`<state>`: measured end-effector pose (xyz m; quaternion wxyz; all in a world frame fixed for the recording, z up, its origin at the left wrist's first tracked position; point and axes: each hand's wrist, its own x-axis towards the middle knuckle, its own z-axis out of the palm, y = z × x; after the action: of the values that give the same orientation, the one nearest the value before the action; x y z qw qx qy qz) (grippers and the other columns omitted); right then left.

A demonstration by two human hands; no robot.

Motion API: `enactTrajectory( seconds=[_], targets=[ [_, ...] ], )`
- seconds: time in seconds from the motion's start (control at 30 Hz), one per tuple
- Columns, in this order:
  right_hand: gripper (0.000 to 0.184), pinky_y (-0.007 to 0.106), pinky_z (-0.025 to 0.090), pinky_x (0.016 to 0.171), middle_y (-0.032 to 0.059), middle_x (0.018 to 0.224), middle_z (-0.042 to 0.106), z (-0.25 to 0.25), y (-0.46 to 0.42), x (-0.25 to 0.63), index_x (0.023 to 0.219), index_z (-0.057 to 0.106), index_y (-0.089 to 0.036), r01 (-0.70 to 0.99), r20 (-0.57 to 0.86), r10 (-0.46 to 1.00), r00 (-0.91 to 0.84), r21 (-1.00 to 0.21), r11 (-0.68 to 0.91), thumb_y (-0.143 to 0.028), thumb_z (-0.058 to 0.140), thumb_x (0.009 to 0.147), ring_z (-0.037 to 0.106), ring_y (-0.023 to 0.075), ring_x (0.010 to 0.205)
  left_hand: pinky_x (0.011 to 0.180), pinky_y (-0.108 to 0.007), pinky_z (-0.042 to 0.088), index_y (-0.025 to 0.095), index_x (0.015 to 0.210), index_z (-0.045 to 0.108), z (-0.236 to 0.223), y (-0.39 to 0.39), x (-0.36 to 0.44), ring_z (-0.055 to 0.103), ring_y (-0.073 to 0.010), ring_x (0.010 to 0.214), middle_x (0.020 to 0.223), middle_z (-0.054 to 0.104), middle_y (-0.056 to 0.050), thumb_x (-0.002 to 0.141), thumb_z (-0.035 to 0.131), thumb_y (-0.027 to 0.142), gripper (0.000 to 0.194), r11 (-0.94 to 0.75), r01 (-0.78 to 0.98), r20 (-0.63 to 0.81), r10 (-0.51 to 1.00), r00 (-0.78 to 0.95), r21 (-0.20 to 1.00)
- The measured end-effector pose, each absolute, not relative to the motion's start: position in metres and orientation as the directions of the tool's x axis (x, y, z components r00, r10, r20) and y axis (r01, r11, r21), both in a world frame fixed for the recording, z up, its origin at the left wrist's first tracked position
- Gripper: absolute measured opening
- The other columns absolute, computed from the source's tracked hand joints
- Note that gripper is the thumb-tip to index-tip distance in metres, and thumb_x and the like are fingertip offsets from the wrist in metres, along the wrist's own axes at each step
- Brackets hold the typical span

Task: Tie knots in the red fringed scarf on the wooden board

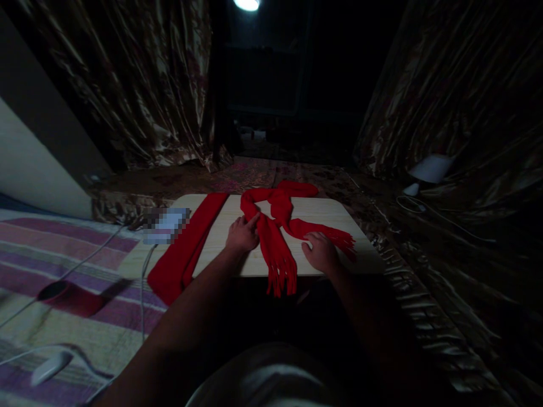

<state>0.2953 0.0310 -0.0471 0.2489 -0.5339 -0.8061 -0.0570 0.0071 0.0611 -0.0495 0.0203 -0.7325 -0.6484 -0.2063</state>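
A red knitted scarf lies on a pale wooden table, looped and crossed over itself. One fringed end hangs over the near edge, and the other stretches to the right. My left hand rests beside the loop, index finger extended onto the scarf's left strand; it appears to grip nothing. Over the right-hand end, my right hand touches the cloth with its fingertips, thumb apart from the fingers. A flat, folded length of red cloth lies along the table's left side, its near end past the edge.
On the left, a striped bed holds a red cup-shaped object, a white device and cables. A blurred-out rectangle sits at the table's left edge. Patterned curtains hang behind; a white lamp stands at right. The room is dim.
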Motion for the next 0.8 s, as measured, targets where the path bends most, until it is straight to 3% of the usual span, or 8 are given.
enactTrajectory(
  seconds=[0.13,0.27,0.6,0.8],
  targets=[
    [0.025,0.035,0.041,0.099,0.0108,0.111,0.07,-0.049,0.032,0.295,0.107,0.07,-0.016,0.897,0.454,0.841,-0.294,-0.173,0.407,-0.023,0.053,0.09,0.057,0.025,0.108,0.106,-0.049,0.036,0.032,0.156,0.031,-0.048,0.059,0.008,0.046,-0.0357,0.13,0.139,0.051,-0.017,0.09,0.049,0.036,0.069,-0.157,0.96,0.306,0.949,0.081,0.233],
    [0.027,0.034,0.04,0.1,0.0104,0.111,0.069,-0.05,0.033,0.296,0.109,0.07,-0.015,0.9,0.448,0.845,-0.293,-0.168,0.402,-0.023,0.053,0.09,0.057,0.0241,0.109,0.107,-0.052,0.034,0.029,0.149,0.045,-0.05,0.06,0.008,0.043,-0.0391,0.133,0.143,0.05,-0.017,0.087,0.053,0.04,0.064,-0.138,0.967,0.292,0.954,0.071,0.216],
    [0.026,0.033,0.04,0.1,0.0103,0.111,0.069,-0.044,0.029,0.294,0.109,0.07,-0.016,0.907,0.429,0.859,-0.281,-0.174,0.384,-0.024,0.053,0.091,0.057,0.0234,0.109,0.094,-0.039,0.044,0.019,0.127,0.062,-0.05,0.06,0.005,0.06,-0.0306,0.105,0.108,0.066,-0.016,0.087,0.051,0.042,0.047,-0.179,0.961,0.378,0.922,0.088,0.213],
    [0.023,0.033,0.041,0.097,0.0102,0.108,0.069,-0.04,0.025,0.293,0.106,0.07,-0.018,0.921,0.419,0.867,-0.271,-0.151,0.36,-0.024,0.052,0.091,0.057,0.0235,0.108,0.095,-0.039,0.044,0.021,0.126,0.064,-0.05,0.059,0.003,0.058,-0.0302,0.107,0.105,0.066,-0.014,0.086,0.053,0.039,0.046,-0.162,0.957,0.374,0.925,0.063,0.239]
  ],
)
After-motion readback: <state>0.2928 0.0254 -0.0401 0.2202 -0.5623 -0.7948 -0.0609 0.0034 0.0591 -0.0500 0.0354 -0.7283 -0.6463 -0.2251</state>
